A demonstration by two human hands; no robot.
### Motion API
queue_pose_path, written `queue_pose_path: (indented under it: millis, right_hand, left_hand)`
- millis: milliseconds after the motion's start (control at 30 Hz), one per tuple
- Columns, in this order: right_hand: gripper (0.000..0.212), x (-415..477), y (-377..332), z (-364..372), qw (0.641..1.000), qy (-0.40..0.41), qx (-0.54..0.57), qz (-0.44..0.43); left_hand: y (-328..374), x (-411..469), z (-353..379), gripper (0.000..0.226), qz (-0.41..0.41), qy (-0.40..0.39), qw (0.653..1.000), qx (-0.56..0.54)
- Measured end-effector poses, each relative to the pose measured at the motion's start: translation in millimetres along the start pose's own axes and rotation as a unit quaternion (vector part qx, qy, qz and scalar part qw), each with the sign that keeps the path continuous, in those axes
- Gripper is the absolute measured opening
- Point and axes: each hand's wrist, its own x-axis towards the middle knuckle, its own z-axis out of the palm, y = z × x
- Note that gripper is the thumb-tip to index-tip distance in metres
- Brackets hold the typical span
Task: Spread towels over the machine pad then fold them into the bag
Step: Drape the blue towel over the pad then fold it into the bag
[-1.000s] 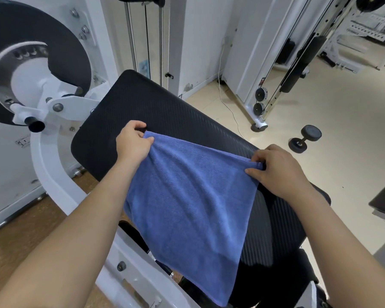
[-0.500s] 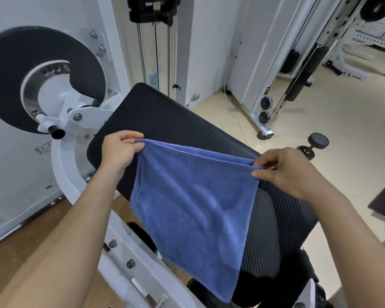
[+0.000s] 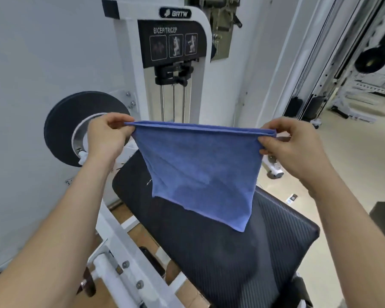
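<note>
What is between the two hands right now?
In the head view, the top edge of the blue towel stretches from the left hand to the right hand; each pinches a corner.

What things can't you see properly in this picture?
Head view only.
The bag: nowhere in frame.
Top of the black ribbed machine pad: hidden behind the blue terry towel that the left hand and right hand pinch.
Small drawings on the black BICEP/TRICEP sign: too blurred.
</note>
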Motion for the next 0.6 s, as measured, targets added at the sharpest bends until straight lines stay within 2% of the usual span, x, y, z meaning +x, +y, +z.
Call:
queue_pose_path:
  millis: [133,267,433,500,600]
  right_hand:
    - [0.01,-17,-13,-18,0.998,-0.05,0.029,-0.014]
    - [0.011,-29,-19,-34,0.99,-0.083,0.112,-0.006]
    - [0.01,-29,-28,-44,0.984,-0.017,0.179,-0.015]
    - [0.006,-22,-20,-42,0.987,0.022,0.158,-0.017]
    - [0.015,-4,11,-22,0.996,0.039,0.076,0.012]
  left_hand:
    - [22,-16,-8,0.026,0.019,-0.012,1.0,-0.011]
    - [37,-29,-19,0.031,0.047,-0.031,0.998,-0.038]
    - [49,-33,-31,0.043,0.032,-0.083,0.982,-0.164]
    - [40,-33,-30,0.04,0.01,-0.1,0.984,-0.15]
    - [-3,-33,-15,0.032,-0.056,-0.131,0.986,-0.089]
